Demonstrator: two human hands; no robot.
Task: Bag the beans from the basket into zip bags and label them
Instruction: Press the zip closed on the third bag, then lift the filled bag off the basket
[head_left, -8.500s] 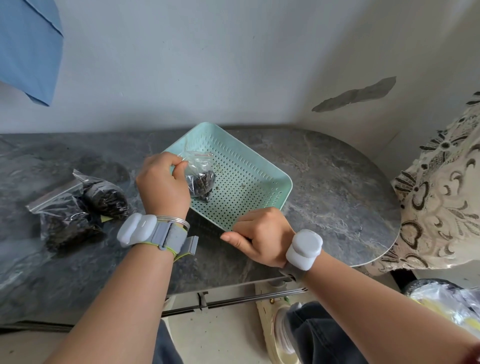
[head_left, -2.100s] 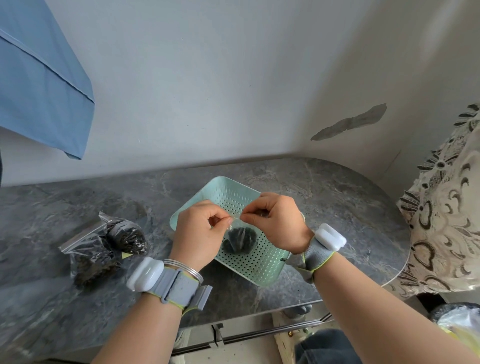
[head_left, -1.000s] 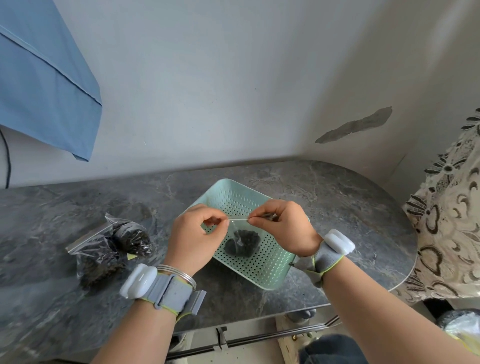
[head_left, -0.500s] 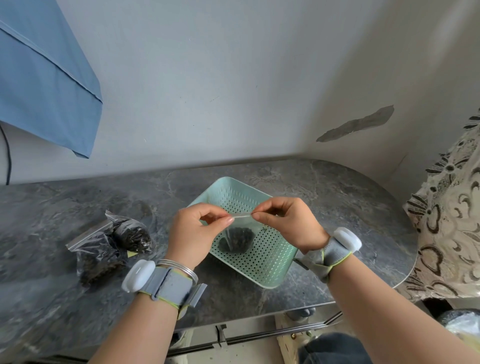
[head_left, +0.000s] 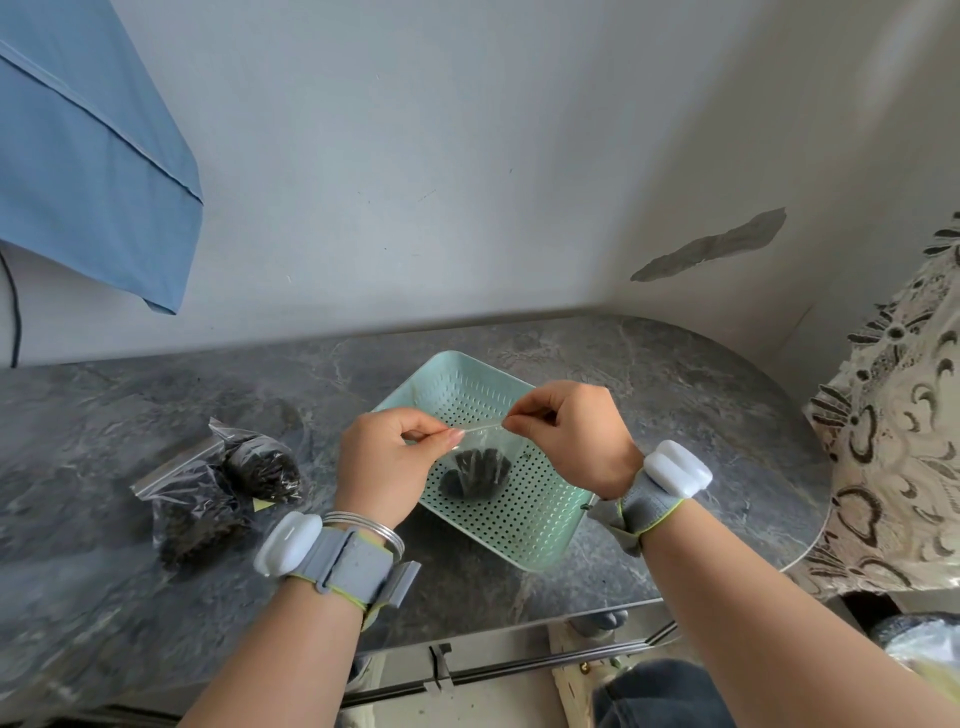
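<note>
Our left hand (head_left: 387, 467) pinches one end of the top strip of a small clear zip bag (head_left: 475, 457), thumb and forefinger closed on it, the other fingers curled in. Our right hand (head_left: 574, 441) pinches the other end the same way, so the strip runs taut between the two. We hold the bag above the mint-green perforated basket (head_left: 519, 514), and a dark clump of beans (head_left: 472, 474) hangs in its lower part. We cannot tell whether the bag's bottom touches the basket floor. The basket sits on the grey marbled table (head_left: 675, 415), its bare floor showing around the bag. Well to our left on the same table lie two filled bags (head_left: 223, 483) of dark beans, touching each other, with a small yellow label (head_left: 260, 504) peeking out between them. We wear grey bands with white pods on both wrists.
</note>
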